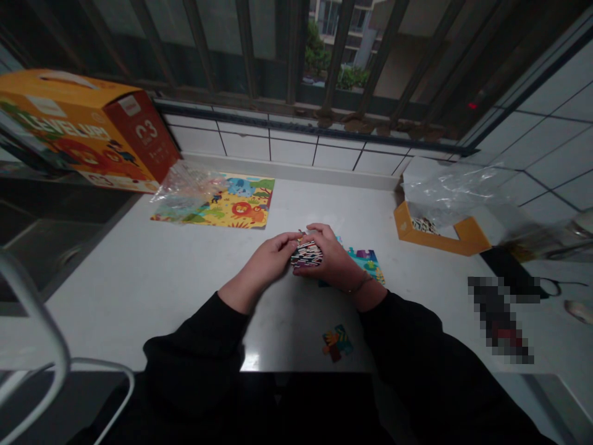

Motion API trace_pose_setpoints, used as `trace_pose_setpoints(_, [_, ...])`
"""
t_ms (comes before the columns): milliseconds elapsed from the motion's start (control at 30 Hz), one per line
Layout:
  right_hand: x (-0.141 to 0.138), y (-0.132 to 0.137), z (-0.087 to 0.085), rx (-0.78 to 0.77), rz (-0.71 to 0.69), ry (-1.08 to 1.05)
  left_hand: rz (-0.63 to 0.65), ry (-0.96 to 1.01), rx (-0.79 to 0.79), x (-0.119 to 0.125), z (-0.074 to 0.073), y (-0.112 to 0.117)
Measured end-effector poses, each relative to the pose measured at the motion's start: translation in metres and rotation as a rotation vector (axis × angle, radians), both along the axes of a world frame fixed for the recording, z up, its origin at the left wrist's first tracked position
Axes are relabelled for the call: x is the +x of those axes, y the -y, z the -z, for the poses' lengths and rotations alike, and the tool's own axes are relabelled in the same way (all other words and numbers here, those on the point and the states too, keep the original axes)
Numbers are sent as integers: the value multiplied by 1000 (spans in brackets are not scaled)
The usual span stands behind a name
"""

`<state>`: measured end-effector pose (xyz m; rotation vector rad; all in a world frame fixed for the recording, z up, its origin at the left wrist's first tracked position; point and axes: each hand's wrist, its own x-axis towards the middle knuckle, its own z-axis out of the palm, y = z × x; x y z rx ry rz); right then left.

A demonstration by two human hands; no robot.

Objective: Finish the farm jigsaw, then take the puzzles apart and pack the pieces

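Note:
Both my hands meet over the middle of the white counter [152, 278]. My left hand [266, 259] and my right hand [328, 256] together grip a small stack of puzzle pieces [306, 253] with striped black-and-white edges. Under my right hand lie joined colourful puzzle pieces [368, 259]. A single loose piece [337, 343] lies closer to me, near the counter's front edge. A finished animal puzzle picture [236, 204] lies at the back left, partly under a clear plastic bag [185, 188].
An orange puzzle box [83, 127] stands at the back left beside a dark sink [46, 247]. At the right sits a low orange tray [440, 238] with pieces, under clear plastic [454, 188]. A tiled wall and barred window run behind. A white chair frame [41, 346] is at lower left.

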<state>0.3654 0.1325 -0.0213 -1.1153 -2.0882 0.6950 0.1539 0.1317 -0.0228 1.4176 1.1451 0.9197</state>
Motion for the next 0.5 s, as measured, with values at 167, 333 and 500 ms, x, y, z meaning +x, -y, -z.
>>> trace_pose_setpoints(167, [0,0,-4,-46,-43,20,-76,-182,57,0,-5,2])
trace_pose_setpoints(333, [-2,2,-8,-74,-17,62,-108,-212,78,-2,-9,2])
trace_pose_setpoints(500, [-2,1,-7,-74,10,67,-241,-189,49,-8,-3,-5])
